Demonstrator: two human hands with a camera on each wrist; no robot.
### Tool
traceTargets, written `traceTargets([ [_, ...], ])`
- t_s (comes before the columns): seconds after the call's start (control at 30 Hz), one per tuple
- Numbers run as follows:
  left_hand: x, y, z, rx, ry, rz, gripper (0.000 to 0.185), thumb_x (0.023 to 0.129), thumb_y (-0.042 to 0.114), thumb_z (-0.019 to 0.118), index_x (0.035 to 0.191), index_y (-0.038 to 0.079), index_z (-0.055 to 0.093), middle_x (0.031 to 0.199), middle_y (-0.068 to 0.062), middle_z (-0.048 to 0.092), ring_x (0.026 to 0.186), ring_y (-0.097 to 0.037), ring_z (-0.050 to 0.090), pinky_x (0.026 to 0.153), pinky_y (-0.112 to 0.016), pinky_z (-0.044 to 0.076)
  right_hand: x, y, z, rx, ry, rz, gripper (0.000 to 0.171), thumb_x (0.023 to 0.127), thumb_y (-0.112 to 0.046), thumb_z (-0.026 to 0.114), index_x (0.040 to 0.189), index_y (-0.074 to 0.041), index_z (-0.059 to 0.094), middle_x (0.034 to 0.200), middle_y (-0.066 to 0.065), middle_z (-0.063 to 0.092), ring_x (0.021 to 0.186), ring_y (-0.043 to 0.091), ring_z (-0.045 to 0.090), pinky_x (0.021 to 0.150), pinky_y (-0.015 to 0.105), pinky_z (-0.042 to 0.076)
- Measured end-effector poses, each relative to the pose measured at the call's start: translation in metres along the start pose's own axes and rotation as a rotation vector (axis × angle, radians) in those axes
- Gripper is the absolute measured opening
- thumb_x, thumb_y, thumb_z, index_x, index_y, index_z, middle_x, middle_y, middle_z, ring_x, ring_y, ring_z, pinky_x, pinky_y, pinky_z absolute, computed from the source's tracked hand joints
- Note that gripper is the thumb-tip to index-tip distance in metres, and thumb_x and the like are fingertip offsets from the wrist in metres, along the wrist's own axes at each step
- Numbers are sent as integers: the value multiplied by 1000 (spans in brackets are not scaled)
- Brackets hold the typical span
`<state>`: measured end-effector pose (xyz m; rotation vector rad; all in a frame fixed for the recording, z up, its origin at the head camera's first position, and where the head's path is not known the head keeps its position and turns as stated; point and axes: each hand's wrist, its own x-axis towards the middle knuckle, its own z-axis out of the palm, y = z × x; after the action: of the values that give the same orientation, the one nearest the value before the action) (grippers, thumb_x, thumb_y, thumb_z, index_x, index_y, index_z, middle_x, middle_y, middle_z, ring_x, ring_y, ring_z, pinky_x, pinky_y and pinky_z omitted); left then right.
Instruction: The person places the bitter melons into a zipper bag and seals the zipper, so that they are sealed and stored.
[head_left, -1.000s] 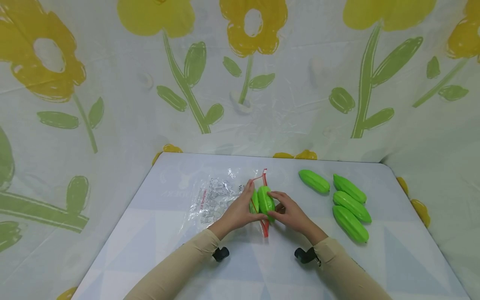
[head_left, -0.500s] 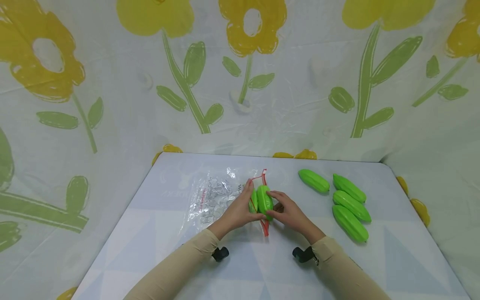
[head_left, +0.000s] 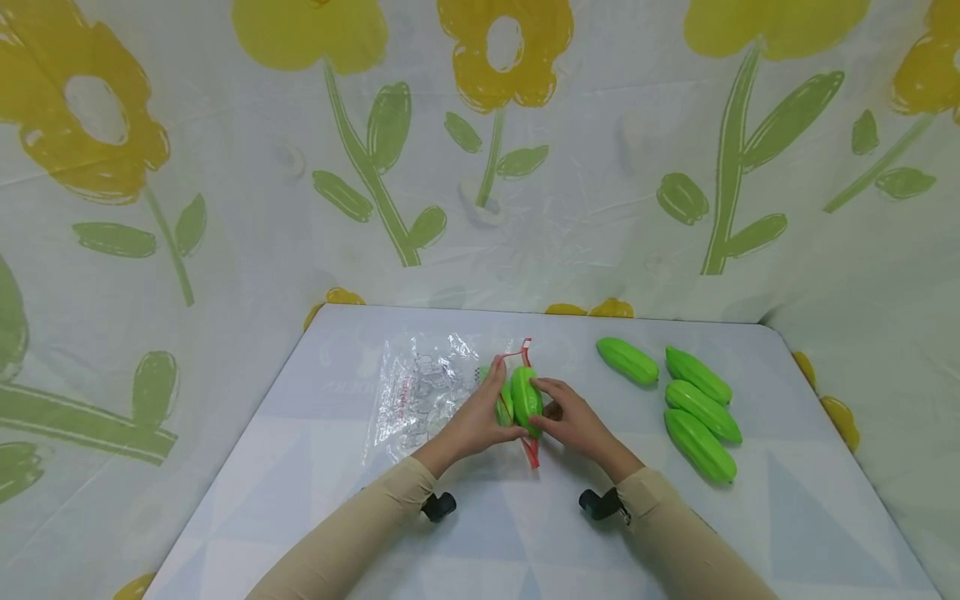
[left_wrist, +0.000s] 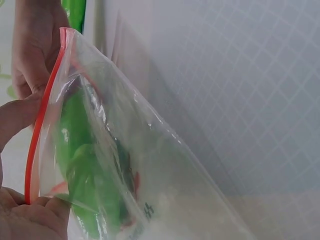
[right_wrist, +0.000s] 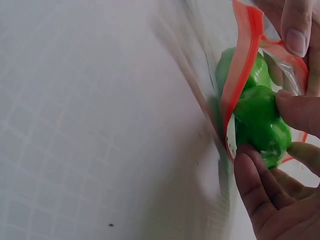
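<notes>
The left hand [head_left: 474, 421] pinches the red-edged mouth of a clear plastic bag [head_left: 420, 396], thumb and fingers curled on the red strip [left_wrist: 44, 107], which runs between them in the left wrist view. The bag lies flat on the white table [head_left: 300, 467], its closed end pointing toward the person's left and its mouth facing right, raised off the surface by the left hand. One green fruit [head_left: 501, 404] sits just inside the mouth, seen through the plastic in both wrist views. The right hand [head_left: 573, 423] grips a second green fruit [head_left: 527, 398], fingers curled round its near end, and holds it at the opening, touching the red strip; in the right wrist view [right_wrist: 260, 125] its far part lies past the strip and its near part remains outside. Both hands are close together at the bag mouth, each clamped on its own item. Four more green fruits lie on the table well to the right of the hands: one alone [head_left: 628, 361] nearer the back edge, and three side by side [head_left: 701, 412] close to the right edge, each lying at a slant. Beige sleeves [head_left: 360, 533] cover both forearms. A flowered cloth [head_left: 480, 150] with yellow blooms and green stems hangs behind and around the table.
</notes>
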<state>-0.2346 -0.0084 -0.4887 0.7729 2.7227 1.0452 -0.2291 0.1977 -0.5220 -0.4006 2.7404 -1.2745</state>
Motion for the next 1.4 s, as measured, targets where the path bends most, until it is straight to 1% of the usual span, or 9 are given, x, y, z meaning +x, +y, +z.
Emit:
traceTargets([
  [0.07,0,0,0,-3,5,0,115,72,41,78,150,9,-1,156,1,-7,140,-27,15,108,-45,28,0,-1,0,-1,-8,-5,66,82,-33,70,141,-26,41,142,1,39,87,10,58,79,28,52],
  [0.23,0,-1,0,-17,12,6,116,71,39,79,150,9,-1,156,0,-7,140,-27,16,108,-45,29,1,-1,1,3,-23,-29,65,84,-31,69,142,-24,40,142,2,39,87,10,59,79,28,52],
  [0.47,0,-3,2,-34,3,20,116,71,37,80,150,10,-1,156,2,-7,140,-24,14,108,-43,30,2,-3,3,22,-29,-42,65,83,-26,71,141,-22,42,141,2,41,85,10,59,78,27,52],
  [0.7,0,-4,2,-36,0,17,115,71,34,80,150,10,-1,156,3,-8,140,-23,16,108,-40,29,4,-3,6,1,-22,-12,65,80,-23,73,139,-24,44,136,0,45,82,8,58,75,24,52],
  [0.97,-1,-5,2,-14,-3,9,116,71,34,80,150,9,-1,156,3,-9,139,-24,20,106,-40,33,2,0,7,14,-19,4,66,79,-30,74,138,-26,44,131,-1,48,83,8,57,75,25,52],
  [1.1,-1,-5,3,-16,-3,5,116,71,34,80,150,10,-1,156,2,-8,138,-23,22,105,-40,35,1,2,6,19,-18,1,67,80,-31,73,139,-28,42,131,-1,48,84,8,58,76,24,52],
  [1.23,-2,-4,2,-28,-4,-8,117,71,33,81,150,12,-2,155,5,-9,138,-23,22,105,-40,34,-1,5,5,7,-8,7,68,80,-28,73,140,-30,41,133,-3,47,85,7,58,77,23,52],
  [1.4,-2,-3,2,-34,-3,-9,117,71,33,81,150,12,-2,155,7,-10,139,-23,21,106,-41,34,-7,5,0,-8,18,18,67,80,-29,73,140,-30,41,133,-4,47,87,9,58,79,28,53],
])
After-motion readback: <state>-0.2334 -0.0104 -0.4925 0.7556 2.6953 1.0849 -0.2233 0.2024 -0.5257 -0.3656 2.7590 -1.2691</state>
